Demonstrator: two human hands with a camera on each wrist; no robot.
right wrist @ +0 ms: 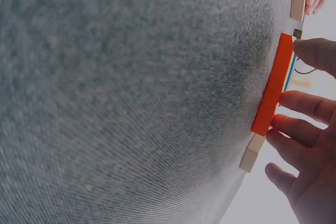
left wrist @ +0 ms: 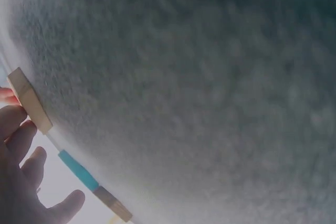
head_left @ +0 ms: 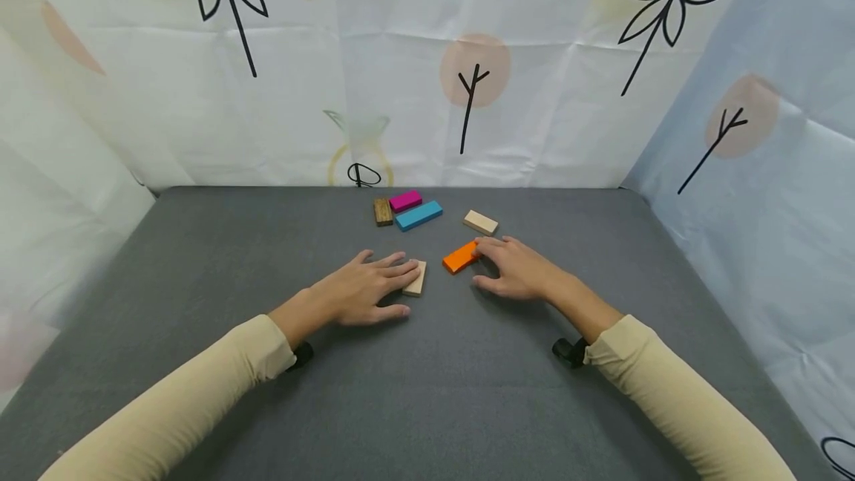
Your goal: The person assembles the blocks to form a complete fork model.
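Note:
With fingers spread, my left hand (head_left: 364,289) rests its fingertips on a pale wooden block (head_left: 416,282) lying flat on the table. In the left wrist view this block (left wrist: 31,102) meets the fingertips along one edge. My right hand (head_left: 513,270) touches the right end of an orange block (head_left: 459,257), its thumb held apart from the fingers. In the right wrist view the orange block (right wrist: 273,85) lies on the cloth with fingertips at its upper edge. A second pale wooden block (head_left: 481,223) lies just beyond the right hand.
Further back, a dark brown wooden block (head_left: 383,212), a magenta block (head_left: 406,201) and a blue block (head_left: 418,215) lie close together. Grey cloth covers the table (head_left: 427,392). A patterned white curtain (head_left: 401,13) hangs behind it and along the sides.

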